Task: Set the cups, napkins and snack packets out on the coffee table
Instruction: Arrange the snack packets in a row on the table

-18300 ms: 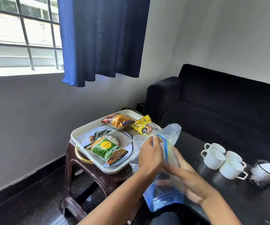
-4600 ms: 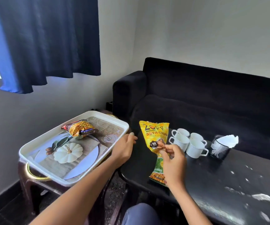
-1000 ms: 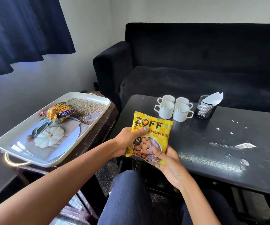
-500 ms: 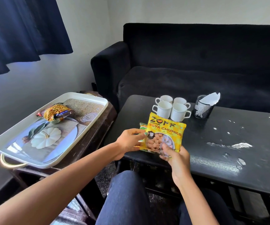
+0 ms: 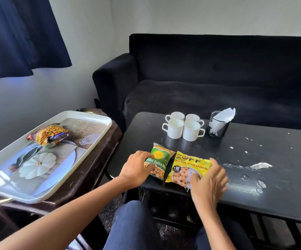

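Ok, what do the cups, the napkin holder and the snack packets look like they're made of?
Cups: glossy white, probably ceramic. Napkin holder: dark perforated mesh, likely metal. Green packet and yellow packet: shiny, crinkled printed plastic film; the packet on the tray looks the same.

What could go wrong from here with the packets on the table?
1. The yellow packet lies at the near edge of the table; it may slide off when the right hand lets go.
2. The green packet, under the left hand, is also close to that edge.
3. One packet is still on the tray and could be forgotten.
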A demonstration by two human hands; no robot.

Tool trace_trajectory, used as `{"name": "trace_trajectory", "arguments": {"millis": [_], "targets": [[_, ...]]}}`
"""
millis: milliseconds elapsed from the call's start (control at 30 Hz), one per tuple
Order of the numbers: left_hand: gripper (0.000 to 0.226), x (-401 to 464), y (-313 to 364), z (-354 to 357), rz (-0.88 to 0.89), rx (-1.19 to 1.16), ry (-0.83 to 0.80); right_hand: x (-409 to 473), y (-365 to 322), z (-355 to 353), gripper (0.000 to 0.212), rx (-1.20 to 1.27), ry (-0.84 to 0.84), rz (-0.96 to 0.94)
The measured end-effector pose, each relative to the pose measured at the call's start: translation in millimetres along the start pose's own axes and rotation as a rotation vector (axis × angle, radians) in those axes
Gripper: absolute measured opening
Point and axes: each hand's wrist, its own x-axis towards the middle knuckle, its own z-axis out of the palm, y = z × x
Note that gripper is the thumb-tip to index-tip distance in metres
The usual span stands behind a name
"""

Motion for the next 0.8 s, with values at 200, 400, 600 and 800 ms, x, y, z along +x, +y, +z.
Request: {"name": "trace_trajectory", "arguments": {"millis": [200, 400, 600, 800], "targets": [[0.052, 26, 20, 25, 0.17, 0.246, 0.005, 12, 2, 23, 0.034, -0.158, -0.319, -0.446], [0.063, 29, 8, 61, 0.121, 0.405, -0.08, 7, 9, 38, 0.059, -0.408, -0.306, -0.55], [0.061, 31, 10, 67, 0.1, 0.443, -0.021, 18, 13, 48, 0.069, -0.425, -0.334, -0.571], [0.061, 32, 9, 70, 0.097, 0.464, -0.014, 18, 13, 50, 0.063, -0.403, -0.308, -0.557]]}}
